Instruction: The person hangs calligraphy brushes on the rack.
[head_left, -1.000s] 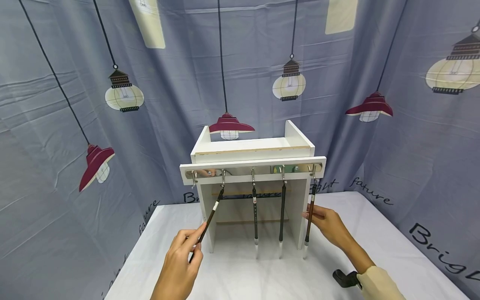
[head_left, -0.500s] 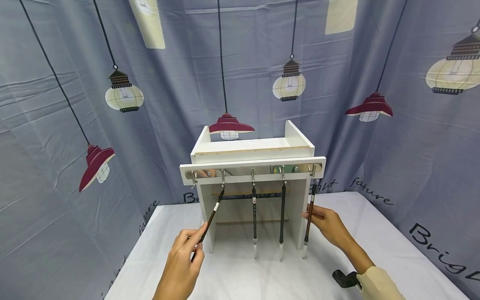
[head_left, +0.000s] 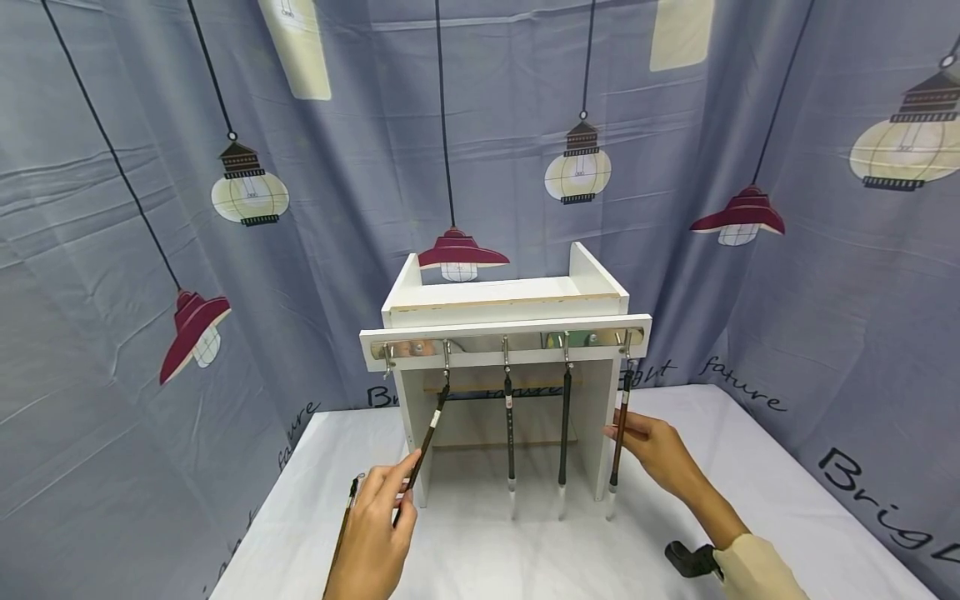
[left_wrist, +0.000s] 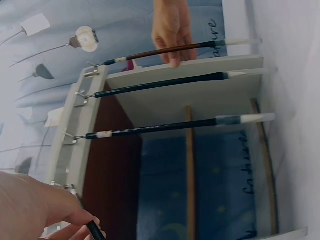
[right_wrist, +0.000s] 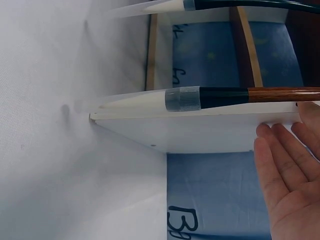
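My left hand (head_left: 375, 525) pinches a dark-shafted calligraphy brush (head_left: 429, 433), which slants up to the rail's second hook from the left; its lower end is hidden by the hand. In the left wrist view, that hand (left_wrist: 47, 210) holds the shaft (left_wrist: 94, 230). My right hand (head_left: 652, 442) rests its fingers against the white rack's (head_left: 510, 311) right side panel, beside a brown hanging brush (head_left: 620, 433). Its fingers look straight in the right wrist view (right_wrist: 290, 175). A black brush (head_left: 564, 433) and a dark patterned brush (head_left: 511, 433) hang from the middle hooks.
Another brush (head_left: 343, 529) shows left of my left hand; I cannot tell whether it lies on the white tabletop (head_left: 285, 533). The leftmost hook (head_left: 387, 354) holds no brush. A black object (head_left: 692, 558) sits by the right sleeve (head_left: 757, 567). A patterned curtain (head_left: 322, 208) surrounds the table.
My left hand has shifted slightly right, and the pinched brush has moved with it, standing steeper. A brush left of that hand has come into sight. The right hand has stayed put.
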